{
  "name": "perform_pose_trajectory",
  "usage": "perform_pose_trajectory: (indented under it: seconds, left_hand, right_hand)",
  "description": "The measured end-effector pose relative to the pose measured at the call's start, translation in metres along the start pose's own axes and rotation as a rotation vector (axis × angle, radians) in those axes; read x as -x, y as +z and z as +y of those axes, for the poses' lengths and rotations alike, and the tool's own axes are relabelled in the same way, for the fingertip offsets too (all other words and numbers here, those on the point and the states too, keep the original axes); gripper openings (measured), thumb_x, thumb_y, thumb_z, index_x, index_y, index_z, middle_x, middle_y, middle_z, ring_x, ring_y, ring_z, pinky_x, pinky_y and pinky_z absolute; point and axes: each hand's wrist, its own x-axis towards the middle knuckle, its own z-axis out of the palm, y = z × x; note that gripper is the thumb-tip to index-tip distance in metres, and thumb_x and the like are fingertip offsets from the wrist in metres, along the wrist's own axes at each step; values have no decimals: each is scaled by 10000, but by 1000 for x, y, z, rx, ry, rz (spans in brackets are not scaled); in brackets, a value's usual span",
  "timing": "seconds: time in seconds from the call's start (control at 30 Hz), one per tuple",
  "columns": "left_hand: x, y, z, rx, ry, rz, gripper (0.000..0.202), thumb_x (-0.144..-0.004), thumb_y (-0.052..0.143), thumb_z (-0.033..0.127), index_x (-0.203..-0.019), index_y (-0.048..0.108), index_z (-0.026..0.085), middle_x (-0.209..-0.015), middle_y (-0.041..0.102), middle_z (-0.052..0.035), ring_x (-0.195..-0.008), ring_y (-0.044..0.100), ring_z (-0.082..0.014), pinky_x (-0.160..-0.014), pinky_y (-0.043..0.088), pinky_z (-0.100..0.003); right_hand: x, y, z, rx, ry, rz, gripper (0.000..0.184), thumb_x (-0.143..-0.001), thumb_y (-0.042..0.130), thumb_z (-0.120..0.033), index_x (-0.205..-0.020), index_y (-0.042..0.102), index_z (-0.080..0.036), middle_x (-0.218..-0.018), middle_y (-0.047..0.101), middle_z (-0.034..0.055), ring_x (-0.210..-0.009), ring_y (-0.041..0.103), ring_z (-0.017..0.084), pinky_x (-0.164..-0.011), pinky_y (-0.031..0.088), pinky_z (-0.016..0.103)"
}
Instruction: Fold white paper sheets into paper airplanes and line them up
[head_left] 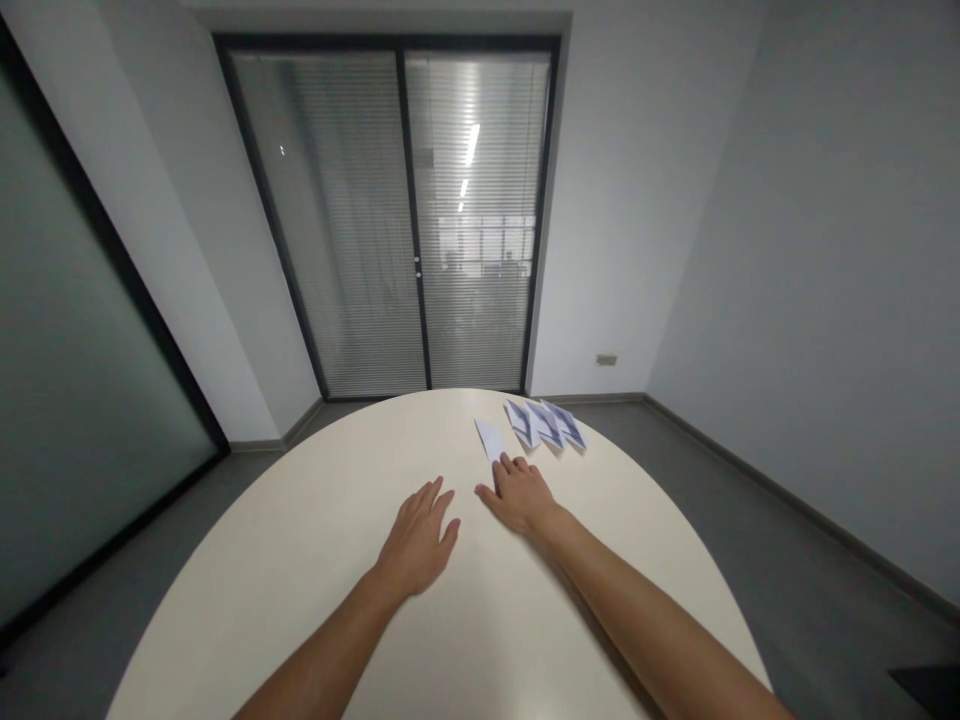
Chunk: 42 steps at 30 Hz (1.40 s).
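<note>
My right hand (517, 493) reaches to the near end of a flat white piece of paper (489, 438), its fingertips at the paper's edge and its fingers apart. Whether the fingers press on the paper or only hover at it, I cannot tell. Just beyond and to the right lie several folded white papers (546, 426), side by side and slightly overlapping, with creases standing up. My left hand (420, 535) is over the table, left of my right hand, fingers stretched out and thumb apart, with nothing in it.
The round cream table (315, 560) has its curved far edge just past the folded papers. Behind it stand glass doors with blinds (472, 300) in dark frames. Grey walls (825, 250) and a dark grey floor (750, 480) surround the table. A dark object (930, 690) shows at the lower right.
</note>
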Motion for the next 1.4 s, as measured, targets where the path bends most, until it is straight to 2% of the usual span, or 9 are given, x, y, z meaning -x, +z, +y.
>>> perform_pose_trajectory:
  seconds: [0.23, 0.37, 0.53, 0.63, 0.7, 0.8, 0.97, 1.13, 1.4]
  left_hand:
    - [-1, -1, 0, 3, 5, 21, 467, -991, 399, 376, -1401, 501, 177, -1562, 394, -136, -1444, 355, -281, -1177, 289, -501]
    - [1, -3, 0, -10, 4, 9, 475, -994, 392, 380, -1404, 500, 167, -1557, 400, -141, -1440, 363, -286, -1177, 292, -497]
    - [2, -5, 1, -13, -2, 12, 465, -987, 406, 377, -1394, 509, 178, -1555, 410, -125, -1439, 367, -278, -1178, 297, -487]
    - [2, -6, 1, -8, -4, 2, 468, -984, 408, 373, -1396, 506, 174, -1551, 415, -129, -1441, 365, -281, -1182, 289, -494]
    - [2, -6, 2, 0, -5, -6, 470, -984, 406, 369, -1396, 507, 165, -1546, 419, -140, -1438, 367, -286, -1180, 291, -500]
    - [3, -6, 2, -1, -5, -7, 475, -979, 418, 366, -1408, 503, 180, -1555, 405, -136, -1458, 326, -301, -1190, 249, -538]
    - [5, -4, 5, -31, -42, -18, 549, -955, 465, 411, -1479, 433, 250, -1619, 283, -94, -1504, 178, -355, -1182, 160, -631]
    - [4, -1, 7, -31, -53, -66, 590, -956, 445, 492, -1498, 411, 264, -1612, 302, -87, -1494, 208, -365, -1181, 174, -625]
    - [2, 2, 10, -48, -56, -95, 588, -961, 420, 529, -1493, 422, 280, -1613, 301, -77, -1495, 206, -363, -1186, 159, -619]
  right_hand:
    - [-30, 1, 2, 59, 98, -18, 658, -984, 355, -511, -1458, 426, -60, -1449, 482, 246, -1347, 395, 372, -1070, 294, 481]
    - [-41, 4, 1, 68, 123, -11, 637, -983, 382, -461, -1511, 362, -104, -1556, 339, 239, -1426, 303, 376, -1112, 231, 497]
    - [-47, 8, 4, 82, 165, -6, 692, -965, 414, -472, -1499, 360, -35, -1602, 223, 249, -1485, 182, 367, -1159, 150, 496]
    - [-47, 8, 4, 103, 143, 43, 694, -953, 451, -461, -1502, 357, -46, -1632, 121, 224, -1514, 49, 358, -1176, 82, 524]
    - [-42, 7, 0, 111, 81, 109, 658, -944, 479, -426, -1498, 376, -88, -1649, 63, 181, -1519, -5, 342, -1180, 54, 534]
    - [-28, 6, -12, 56, -32, 161, 565, -954, 464, -415, -1451, 454, -148, -1656, 100, 136, -1522, 33, 314, -1186, 81, 509]
    - [8, 7, -26, -96, -63, 78, 614, -977, 366, -564, -1429, 487, -166, -1622, 240, 158, -1512, 115, 329, -1186, 105, 514]
    - [33, 12, -10, -187, -63, -73, 821, -917, 377, -707, -1545, 325, -181, -1630, 204, 158, -1510, 119, 350, -1193, 104, 519]
    - [38, 14, 2, -216, -99, -89, 828, -911, 412, -686, -1560, 291, -184, -1636, 178, 144, -1515, 101, 339, -1206, 86, 508]
